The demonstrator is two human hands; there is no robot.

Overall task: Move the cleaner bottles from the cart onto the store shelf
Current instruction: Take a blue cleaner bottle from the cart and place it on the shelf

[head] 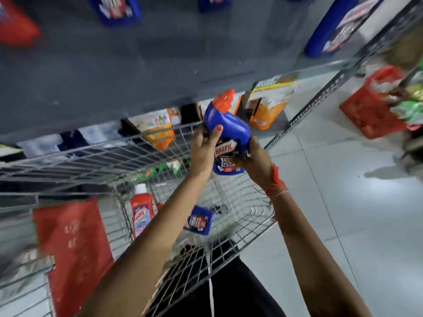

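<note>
A blue Harpic cleaner bottle [229, 131] with an orange-red cap is held up above the wire cart [249, 216]. My left hand [203, 147] grips its left side and my right hand [255, 160] holds its lower right side. Down in the cart stand a red Harpic bottle [140, 211] with a white cap and another blue bottle [199, 220], partly hidden behind my left forearm. The grey store shelf [137, 72] spreads above the cart, with blue bottles [116, 8] at its back and one more blue bottle [336, 26] at the right.
Orange and white refill pouches [270, 104] stand on the lower shelf behind the cart. A red panel [73, 250] hangs on the cart's left side. A red basket [375, 104] of goods sits on the tiled floor at the right. A perforated shelf upright [320, 97] runs diagonally.
</note>
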